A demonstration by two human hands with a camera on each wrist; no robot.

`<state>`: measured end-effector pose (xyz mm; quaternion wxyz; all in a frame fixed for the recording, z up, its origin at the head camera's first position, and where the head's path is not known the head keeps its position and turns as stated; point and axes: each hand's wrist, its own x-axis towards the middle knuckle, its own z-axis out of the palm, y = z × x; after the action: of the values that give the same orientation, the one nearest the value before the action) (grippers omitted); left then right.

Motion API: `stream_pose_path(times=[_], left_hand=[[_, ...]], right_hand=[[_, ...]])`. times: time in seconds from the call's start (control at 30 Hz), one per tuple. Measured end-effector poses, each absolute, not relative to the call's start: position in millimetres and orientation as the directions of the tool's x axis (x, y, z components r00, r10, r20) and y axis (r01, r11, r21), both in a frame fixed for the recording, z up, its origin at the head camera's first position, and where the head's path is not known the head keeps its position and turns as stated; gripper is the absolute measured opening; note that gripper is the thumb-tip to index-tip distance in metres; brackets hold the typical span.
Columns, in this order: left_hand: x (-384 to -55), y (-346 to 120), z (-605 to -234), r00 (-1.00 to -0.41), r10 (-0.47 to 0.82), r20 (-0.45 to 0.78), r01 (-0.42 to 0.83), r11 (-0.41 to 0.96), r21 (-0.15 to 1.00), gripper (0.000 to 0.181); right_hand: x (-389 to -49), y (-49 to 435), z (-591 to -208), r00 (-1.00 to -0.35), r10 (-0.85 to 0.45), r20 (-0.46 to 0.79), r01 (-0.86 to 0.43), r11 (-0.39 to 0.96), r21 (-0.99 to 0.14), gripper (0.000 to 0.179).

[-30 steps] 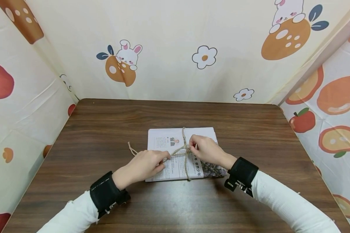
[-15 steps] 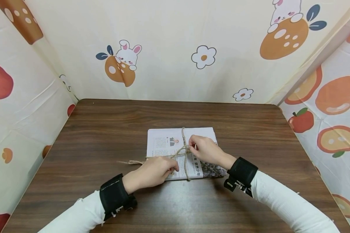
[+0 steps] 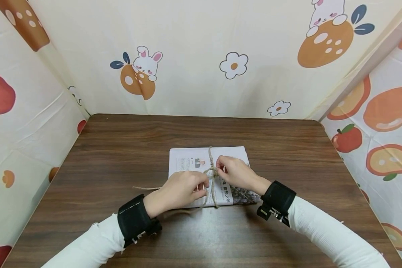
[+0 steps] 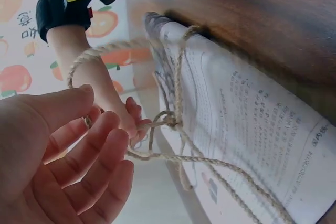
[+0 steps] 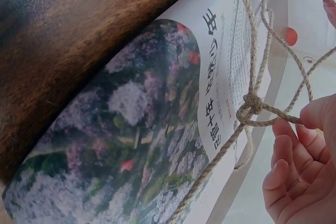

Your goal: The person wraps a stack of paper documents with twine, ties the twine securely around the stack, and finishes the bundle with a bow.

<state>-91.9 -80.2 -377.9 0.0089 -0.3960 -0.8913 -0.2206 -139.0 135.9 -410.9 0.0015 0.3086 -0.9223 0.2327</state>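
Observation:
A folded stack of newspaper (image 3: 184,158) lies on the brown wooden table (image 3: 137,137), bound crosswise with twine (image 3: 210,154). A knot (image 5: 252,103) sits where the strands cross on top. My right hand (image 3: 235,172) pinches a small twine loop right beside that knot, between thumb and fingertips. My left hand (image 3: 182,188) is over the paper's left front part, and its thumb and index finger pinch a loose twine end (image 4: 79,64) that curves up in an arc. Another strand (image 3: 145,188) runs out to the left beyond the newspaper, partly hidden by this hand.
A pale back wall (image 3: 187,74) with rabbit and flower prints stands behind the table. Fruit-patterned sheets (image 3: 385,178) hang along both sides. Each wrist wears a black strap (image 3: 278,197) with a small device.
My left hand first slid right and toward me, then rose slightly near the knot, now with a twine end in its fingers. The right hand stays almost still at the knot.

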Motion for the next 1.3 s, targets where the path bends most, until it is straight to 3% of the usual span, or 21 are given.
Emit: stream_pose_path(times=[0.43, 0.83, 1.3], left_hand=[[-97.4, -65.1, -398.1, -0.673, 0.726, 0.14, 0.726, 0.611, 0.315, 0.009], [-127.1, -59.9, -379.9, -0.786, 0.564, 0.252, 0.618, 0.713, 0.331, 0.005], [-142.3, -43.9, -400.7, -0.815, 0.539, 0.214, 0.58, 0.748, 0.323, 0.01]], right_hand=[[-139.9, 136.7, -408.5, -0.781, -0.604, 0.157, -0.604, 0.668, -0.434, 0.009], [-140.7, 136.3, -408.1, -0.767, -0.607, 0.207, -0.631, 0.656, -0.415, 0.009], [-135.4, 132.7, -413.2, -0.795, -0.564, 0.221, -0.601, 0.687, -0.408, 0.008]])
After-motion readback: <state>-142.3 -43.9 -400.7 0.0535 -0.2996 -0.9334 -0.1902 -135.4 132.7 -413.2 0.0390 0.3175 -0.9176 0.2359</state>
